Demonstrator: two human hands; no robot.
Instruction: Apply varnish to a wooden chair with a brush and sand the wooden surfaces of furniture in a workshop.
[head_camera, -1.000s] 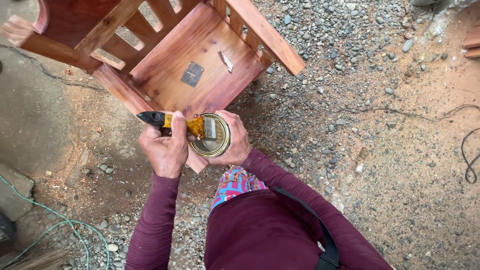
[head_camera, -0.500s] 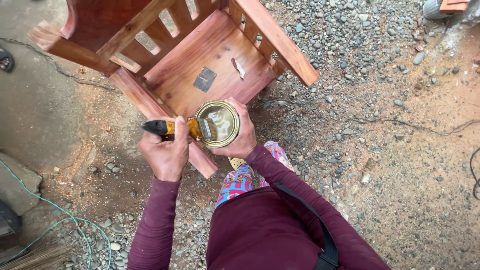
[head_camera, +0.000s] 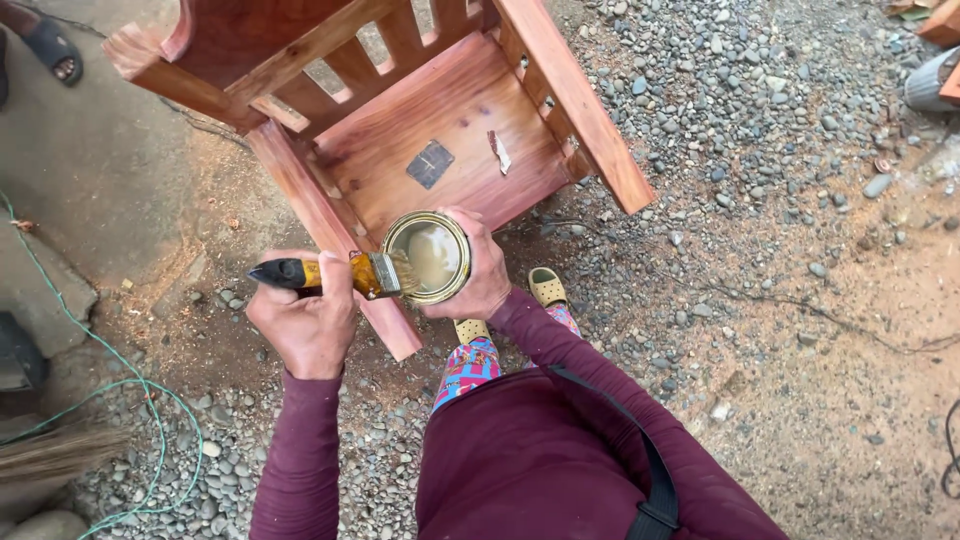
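Note:
My left hand (head_camera: 305, 320) grips a paintbrush (head_camera: 335, 274) by its black and yellow handle, held level, with the bristles at the rim of an open round tin. My right hand (head_camera: 482, 275) holds that tin (head_camera: 427, 256) from the right side; pale liquid shows inside it. Both hands hover over the lower leg of a reddish wooden chair (head_camera: 400, 140) that lies tipped on the ground with the underside of its seat facing up. A dark square patch and a small pale scrap sit on that underside.
Grey gravel (head_camera: 760, 110) and sandy dirt surround the chair. A green cord (head_camera: 150, 400) curls at lower left beside a broom head. A thin dark cable (head_camera: 800, 305) runs across the right. My sandalled feet stand just below the tin. Another person's sandal (head_camera: 50, 50) is at top left.
The view has shifted, so the chair sits lower and more central. The brush has drawn left, its bristles moving from inside the tin to the rim.

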